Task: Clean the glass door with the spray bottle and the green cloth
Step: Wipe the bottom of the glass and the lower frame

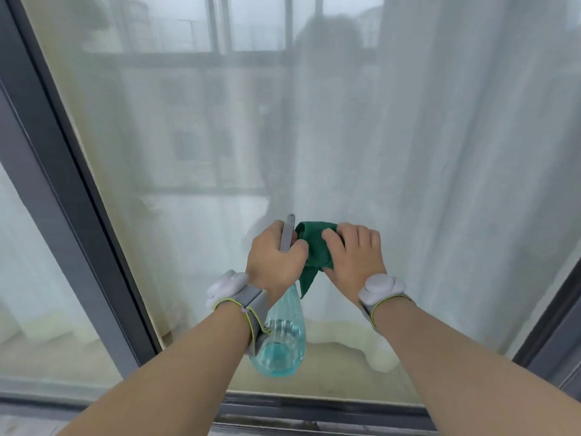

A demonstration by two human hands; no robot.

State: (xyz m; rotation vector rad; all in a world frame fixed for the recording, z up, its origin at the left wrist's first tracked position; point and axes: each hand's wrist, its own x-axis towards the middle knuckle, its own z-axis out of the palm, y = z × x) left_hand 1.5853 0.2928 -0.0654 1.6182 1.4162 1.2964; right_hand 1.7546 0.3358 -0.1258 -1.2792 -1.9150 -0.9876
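Fingers [361, 236] curl on green cloth [316, 247]; left hand [275, 261] grips spray bottle [281, 338].

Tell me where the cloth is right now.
Head view, low centre: the cloth is bunched in the right hand, touching the left hand that holds the bottle, before the glass door.

One spray bottle [281, 338] — one green cloth [314, 247] — two wristbands [239, 297].

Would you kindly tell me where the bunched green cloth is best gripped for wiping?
Probably the bunched upper part of the green cloth, taken from the right, where the right hand already holds it; the left hand blocks the other side, and the tail dangles loose.
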